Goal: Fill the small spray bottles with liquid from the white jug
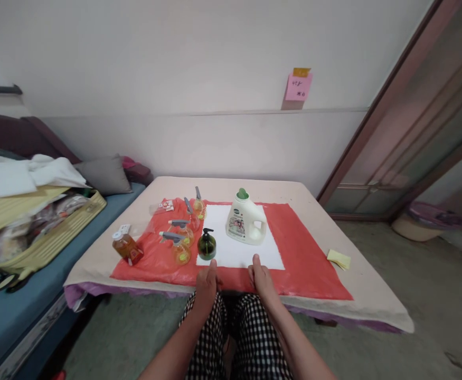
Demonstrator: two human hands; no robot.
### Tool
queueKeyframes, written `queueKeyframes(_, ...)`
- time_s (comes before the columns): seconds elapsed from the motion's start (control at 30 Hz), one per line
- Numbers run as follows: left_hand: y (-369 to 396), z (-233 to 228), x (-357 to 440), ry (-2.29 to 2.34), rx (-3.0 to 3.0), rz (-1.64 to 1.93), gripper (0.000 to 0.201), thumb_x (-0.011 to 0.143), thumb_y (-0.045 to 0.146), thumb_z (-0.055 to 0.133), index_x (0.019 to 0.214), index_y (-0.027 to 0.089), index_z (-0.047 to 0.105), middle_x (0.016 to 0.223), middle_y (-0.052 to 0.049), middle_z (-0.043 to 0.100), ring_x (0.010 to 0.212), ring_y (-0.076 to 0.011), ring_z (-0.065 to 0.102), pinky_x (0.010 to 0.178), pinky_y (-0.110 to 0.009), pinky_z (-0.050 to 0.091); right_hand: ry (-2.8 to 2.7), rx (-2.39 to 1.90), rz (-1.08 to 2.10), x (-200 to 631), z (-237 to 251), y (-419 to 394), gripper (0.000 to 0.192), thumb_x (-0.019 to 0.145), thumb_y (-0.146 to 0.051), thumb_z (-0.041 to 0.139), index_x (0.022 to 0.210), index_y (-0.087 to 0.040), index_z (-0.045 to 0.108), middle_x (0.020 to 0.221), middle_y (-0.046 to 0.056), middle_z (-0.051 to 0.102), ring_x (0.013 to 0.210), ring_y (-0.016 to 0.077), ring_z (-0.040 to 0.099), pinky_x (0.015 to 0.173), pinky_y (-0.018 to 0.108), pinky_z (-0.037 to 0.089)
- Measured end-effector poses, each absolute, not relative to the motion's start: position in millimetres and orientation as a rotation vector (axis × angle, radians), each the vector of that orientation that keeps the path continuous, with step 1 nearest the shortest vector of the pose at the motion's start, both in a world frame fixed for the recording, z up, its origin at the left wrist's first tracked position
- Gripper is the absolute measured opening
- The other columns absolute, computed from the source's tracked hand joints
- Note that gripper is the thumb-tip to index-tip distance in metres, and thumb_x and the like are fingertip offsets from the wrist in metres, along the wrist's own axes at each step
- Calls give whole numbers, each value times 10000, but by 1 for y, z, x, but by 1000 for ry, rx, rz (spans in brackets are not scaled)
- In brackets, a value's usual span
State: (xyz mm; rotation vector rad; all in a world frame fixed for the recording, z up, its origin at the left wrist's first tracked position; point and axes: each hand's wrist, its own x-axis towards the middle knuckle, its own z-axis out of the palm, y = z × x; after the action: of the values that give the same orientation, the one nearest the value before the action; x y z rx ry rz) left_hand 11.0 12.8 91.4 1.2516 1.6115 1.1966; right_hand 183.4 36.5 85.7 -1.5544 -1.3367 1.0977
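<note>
My left hand point(207, 285) rests on the near edge of the red plastic sheet point(310, 253), fingers loosely curled and holding nothing, just in front of a dark green pump bottle point(206, 245). My right hand point(261, 277) lies beside it at the near edge of a white sheet point(223, 253), thumb up, empty. A white detergent jug with a green cap point(245, 219) stands upright on the white sheet. Left of it are three small yellow spray bottles point(180, 248) and an amber bottle point(126, 247).
The low table point(333, 221) is covered with a beige cloth. A yellow sticky pad point(339, 258) lies at its right. A bed with a yellow suitcase point(56, 232) and clothes is at the left. A sliding door is at the right; a pink note point(298, 86) hangs on the wall.
</note>
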Motion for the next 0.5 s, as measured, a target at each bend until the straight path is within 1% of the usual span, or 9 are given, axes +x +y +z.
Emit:
queueKeyframes(0.1,9,82,9,1634,1222,1168,699,908,723,234,472,242,493,404,-2,480,438,-160,507,582,-313,432,-1277,-1581,1121,186,79,35,688,853,-824,116,454,-282,260,404,-36,269,431,158,316,509,324,255)
queueKeyframes(0.17,8,77,6,1636,1198,1163,700,895,740,253,476,237,499,401,1,477,431,-160,497,569,-314,420,-1261,-1587,1128,188,75,34,680,842,-834,134,461,-285,262,414,-36,273,439,163,316,514,328,250)
queueKeyframes(0.33,10,80,6,1627,1186,1198,685,889,737,293,492,225,515,414,3,491,445,-159,505,582,-309,418,-1265,-1601,1108,189,72,36,668,844,-830,148,473,-286,265,426,-38,282,449,165,318,520,333,273)
queueKeyframes(0.5,15,73,3,1629,1163,1191,670,893,715,313,495,219,524,425,1,502,440,-156,513,562,-302,415,-1315,-1629,983,188,63,31,657,869,-796,191,482,-282,325,452,-18,374,463,182,402,501,342,336)
